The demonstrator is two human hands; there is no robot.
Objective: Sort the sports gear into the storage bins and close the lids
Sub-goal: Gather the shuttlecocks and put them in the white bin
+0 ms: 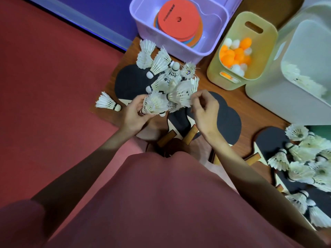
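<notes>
White feather shuttlecocks (162,68) lie heaped on black table tennis paddles (129,81) on a wooden board. My left hand (133,115) grips a bunch of shuttlecocks (155,103) by their bases. My right hand (206,110) pinches the feather edge of a shuttlecock (182,94) in that bunch. One shuttlecock (107,102) lies alone at the board's left edge. Another pile of shuttlecocks (308,163) covers paddles at the right. The white bin (272,97) holds several shuttlecocks, the yellow bin (216,72) orange and white balls, the purple bin (177,49) flat coloured discs.
All three bins stand open, with no lids in view. More paddles (231,120) with wooden handles lie between my arms. Red floor (44,86) stretches to the left, and a blue mat edge (86,18) runs behind the purple bin.
</notes>
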